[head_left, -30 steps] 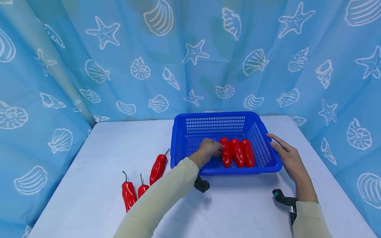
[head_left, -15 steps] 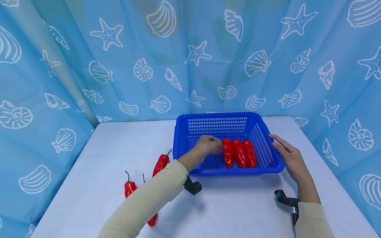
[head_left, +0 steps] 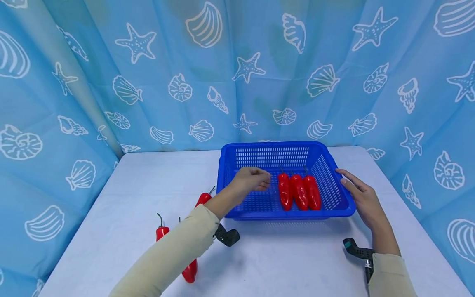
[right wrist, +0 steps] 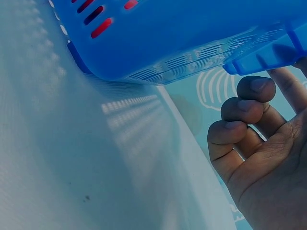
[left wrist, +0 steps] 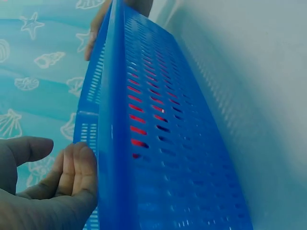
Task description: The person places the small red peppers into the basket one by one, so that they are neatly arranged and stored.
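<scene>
My left hand (head_left: 251, 180) is over the left half of a blue plastic basket (head_left: 274, 214), holding nothing. In the left wrist view its thumb stands apart from the loosely bent fingers (left wrist: 79, 167). My right hand (head_left: 361, 200) holds the basket's right rim between thumb and index finger, while the other fingers (right wrist: 235, 129) are bent below it in the right wrist view. Side by side in the basket's right half lie three red peppers (head_left: 299, 192), their stems pointing away. On the table to the left, more red peppers (head_left: 190, 271) are partly hidden by my left sleeve.
A white cloth covers the table (head_left: 282, 260). A blue curtain (head_left: 208, 82) with white shells and starfish hangs behind and at both sides. Black wrist camera mounts (head_left: 227, 236) stick out from both of my arms.
My left hand has drawn back to the left, away from the peppers in the basket, and its fingers have loosened. My right hand stays at the rim. The view has shifted slightly.
</scene>
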Demonstrator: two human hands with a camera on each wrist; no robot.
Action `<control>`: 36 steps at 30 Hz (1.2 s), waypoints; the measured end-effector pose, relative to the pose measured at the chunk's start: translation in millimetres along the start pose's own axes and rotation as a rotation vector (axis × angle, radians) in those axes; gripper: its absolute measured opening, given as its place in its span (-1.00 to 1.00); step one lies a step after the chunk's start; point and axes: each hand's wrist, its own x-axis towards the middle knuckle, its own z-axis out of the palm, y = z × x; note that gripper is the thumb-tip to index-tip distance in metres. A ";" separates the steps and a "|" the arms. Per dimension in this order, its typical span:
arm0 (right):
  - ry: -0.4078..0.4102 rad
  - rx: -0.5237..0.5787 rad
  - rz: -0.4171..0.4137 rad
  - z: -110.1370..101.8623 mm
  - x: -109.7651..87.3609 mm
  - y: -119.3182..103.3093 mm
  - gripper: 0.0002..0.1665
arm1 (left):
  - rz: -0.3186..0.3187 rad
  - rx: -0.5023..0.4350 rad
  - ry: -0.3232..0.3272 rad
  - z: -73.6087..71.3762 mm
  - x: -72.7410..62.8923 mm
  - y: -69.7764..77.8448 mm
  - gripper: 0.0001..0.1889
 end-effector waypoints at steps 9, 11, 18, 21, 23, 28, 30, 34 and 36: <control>-0.003 -0.001 0.008 -0.3 0.5 -0.4 -0.29 | 0.045 0.000 0.029 -19.4 -14.9 -2.0 -0.75; -0.004 0.011 0.016 -0.4 0.8 -0.3 -0.28 | 0.055 0.009 0.025 -24.2 -19.1 -1.2 -0.77; -0.010 0.041 0.036 -0.4 0.4 -0.6 -0.27 | 0.093 0.006 -0.008 -39.8 -31.5 0.1 -0.74; -0.009 0.040 0.039 0.2 0.5 -1.2 -0.27 | 0.114 -0.008 -0.008 -46.7 -36.3 -0.1 -0.71; -0.008 0.040 0.040 0.6 0.9 -1.3 -0.27 | 0.123 -0.017 -0.004 -51.2 -39.2 -0.8 -0.70; -0.009 0.042 0.040 0.9 1.9 -1.0 -0.27 | 0.112 -0.013 0.023 -62.3 -46.8 -2.9 -0.69; -0.007 0.040 0.042 0.6 2.2 -0.6 -0.27 | 0.103 -0.014 0.039 -66.4 -49.2 -3.8 -0.68; -0.002 0.027 0.044 0.6 2.1 0.4 -0.27 | 0.097 -0.017 0.072 -74.7 -53.7 -6.0 -0.68; -0.006 0.033 0.044 1.3 2.5 1.5 -0.27 | 0.098 -0.020 0.091 -79.3 -56.1 -7.3 -0.68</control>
